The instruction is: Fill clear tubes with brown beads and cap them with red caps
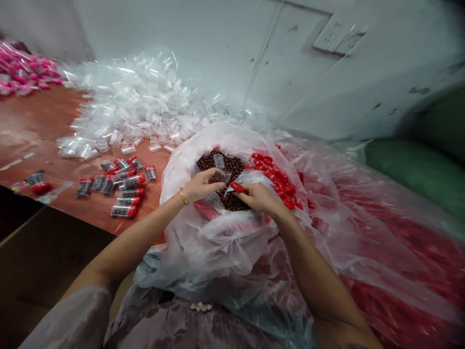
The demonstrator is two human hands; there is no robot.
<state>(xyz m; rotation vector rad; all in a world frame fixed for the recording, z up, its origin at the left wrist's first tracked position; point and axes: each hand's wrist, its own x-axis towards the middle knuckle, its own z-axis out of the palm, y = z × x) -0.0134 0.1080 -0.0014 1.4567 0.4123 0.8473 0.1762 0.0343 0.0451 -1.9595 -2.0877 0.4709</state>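
Note:
My left hand (205,185), a gold bangle at its wrist, pinches a small clear plastic container (221,177) over the open plastic bag (181,169). Between the fingers of my right hand (259,196) is a red plastic cap (239,187), close to the container. Beneath both hands lie many small brown beads (207,161) inside the bag. Another clear container (218,161) rests on the beads. Loose red caps (278,178) are heaped at the bag's right side. Whether the held container has anything in it I cannot tell.
Several filled containers with red caps (128,182) lie on the reddish table (43,126) at left. Behind them is a large heap of clear containers (134,97). Pink-capped pieces (25,70) sit far left. A big plastic sack of red pieces (399,232) spreads along the right.

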